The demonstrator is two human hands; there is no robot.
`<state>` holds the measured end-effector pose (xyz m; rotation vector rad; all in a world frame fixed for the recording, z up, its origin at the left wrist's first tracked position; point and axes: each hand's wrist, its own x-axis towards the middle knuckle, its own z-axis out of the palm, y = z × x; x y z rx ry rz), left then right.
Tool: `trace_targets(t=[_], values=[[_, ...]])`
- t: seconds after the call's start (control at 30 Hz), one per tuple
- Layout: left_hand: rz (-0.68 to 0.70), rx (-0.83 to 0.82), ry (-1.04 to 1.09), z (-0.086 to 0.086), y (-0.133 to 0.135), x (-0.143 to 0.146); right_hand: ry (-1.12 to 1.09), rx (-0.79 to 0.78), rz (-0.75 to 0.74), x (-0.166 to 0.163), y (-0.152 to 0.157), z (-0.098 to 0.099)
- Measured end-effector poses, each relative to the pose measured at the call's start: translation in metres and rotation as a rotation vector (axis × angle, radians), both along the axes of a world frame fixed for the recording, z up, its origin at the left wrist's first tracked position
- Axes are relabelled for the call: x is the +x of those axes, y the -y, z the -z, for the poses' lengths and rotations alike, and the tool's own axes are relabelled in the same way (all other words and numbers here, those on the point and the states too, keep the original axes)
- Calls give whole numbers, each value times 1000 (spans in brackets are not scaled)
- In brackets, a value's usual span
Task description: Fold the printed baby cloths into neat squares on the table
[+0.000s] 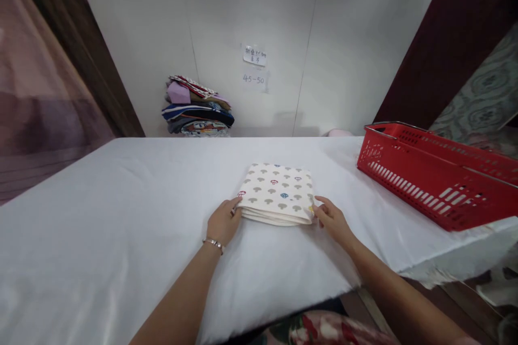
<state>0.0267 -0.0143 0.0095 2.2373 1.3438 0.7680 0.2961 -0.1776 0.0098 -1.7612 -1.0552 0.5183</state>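
Observation:
A cream cloth (275, 188) printed with grey, red and blue mushrooms lies folded into a layered, roughly square bundle near the front of the table. My left hand (224, 221) pinches its near left corner, thumb and fingers closed at the edge. At the near right corner, my right hand (334, 221) has its fingertips closed on the fabric too. The folded layers show along the near edge, between the two hands. A bracelet (213, 244) circles my left wrist.
The table wears a white cloth (121, 215). A red plastic basket (429, 178) stands at the right edge. At the back left, several folded cloths (198, 108) are stacked against the white wall, which bears paper labels (254, 56). A pink curtain (36, 91) hangs at the left.

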Motion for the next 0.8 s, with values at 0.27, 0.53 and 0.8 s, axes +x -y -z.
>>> trace_targets(t=[0.27,0.53,0.8], values=[[71,-139,286,5,-4,-2,167,-169,90,41,-50,-2],[-123,-313,205,-11,-31,8,126,-246,118,46,-79,-12],[-39,-360,-76,-38,-77,48,-200,-140,109,41,-89,-25]])
